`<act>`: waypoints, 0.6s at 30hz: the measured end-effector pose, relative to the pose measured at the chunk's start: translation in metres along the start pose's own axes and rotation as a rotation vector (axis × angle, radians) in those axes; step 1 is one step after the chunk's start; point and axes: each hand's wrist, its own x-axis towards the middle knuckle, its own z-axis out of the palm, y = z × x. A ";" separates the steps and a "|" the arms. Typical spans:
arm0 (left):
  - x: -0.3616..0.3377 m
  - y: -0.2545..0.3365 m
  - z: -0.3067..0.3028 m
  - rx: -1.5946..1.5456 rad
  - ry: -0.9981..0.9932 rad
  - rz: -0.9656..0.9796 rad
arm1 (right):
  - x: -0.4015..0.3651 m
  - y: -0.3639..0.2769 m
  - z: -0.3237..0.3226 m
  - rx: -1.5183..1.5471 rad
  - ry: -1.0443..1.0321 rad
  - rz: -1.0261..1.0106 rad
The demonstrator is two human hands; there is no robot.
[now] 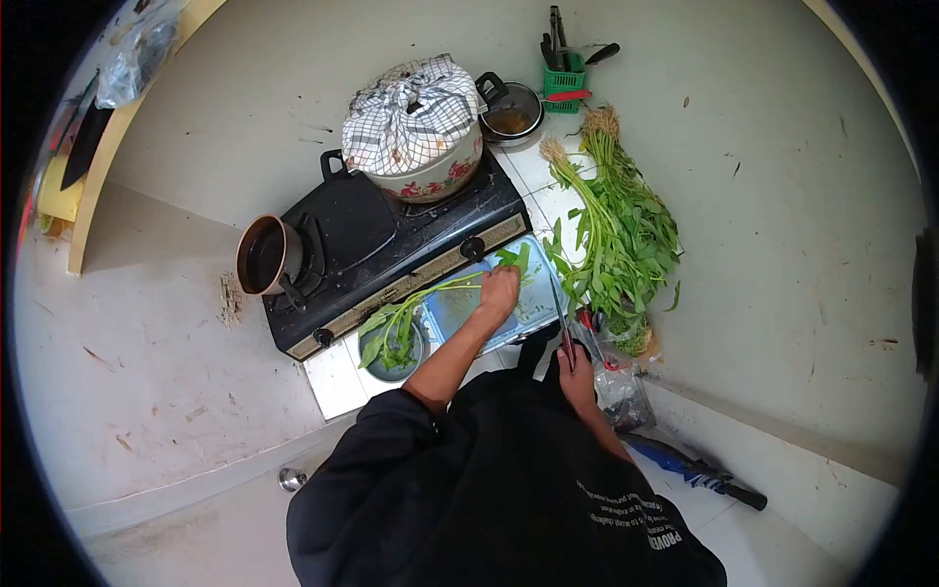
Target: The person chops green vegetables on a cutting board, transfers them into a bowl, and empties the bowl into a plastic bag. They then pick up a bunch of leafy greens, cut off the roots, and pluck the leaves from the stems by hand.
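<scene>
My left hand (499, 295) is closed over the blue tray (452, 311), with its fingers wrapped round a water spinach stem (445, 286). The stem's leafy end hangs over a grey bowl (416, 357) on the left, and some leaves (513, 258) show just beyond my fingers. In my right hand (577, 380), near the tray's right edge, is a knife (561, 318) with its blade pointing away from me. A large bunch of water spinach (626, 230), roots still on, lies to the right of the tray.
A black gas stove (391, 259) stands behind the tray, bearing a cloth-covered flowered pot (430, 181) and a small saucepan (269, 256). A green utensil basket (563, 86) is at the back. A clear plastic bag (623, 396) and a folded umbrella (694, 472) lie at the right.
</scene>
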 end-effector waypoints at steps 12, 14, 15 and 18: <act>0.001 0.014 0.005 -0.137 -0.147 -0.041 | 0.015 -0.004 -0.005 0.001 -0.005 0.057; 0.004 0.016 0.002 -0.233 -0.189 -0.039 | 0.017 -0.005 -0.005 -0.007 0.009 0.053; 0.006 0.018 0.002 -0.334 -0.180 -0.005 | 0.018 -0.002 -0.005 -0.007 0.017 0.042; 0.007 0.020 0.002 -0.528 -0.112 0.059 | 0.019 0.004 0.000 -0.012 0.036 0.019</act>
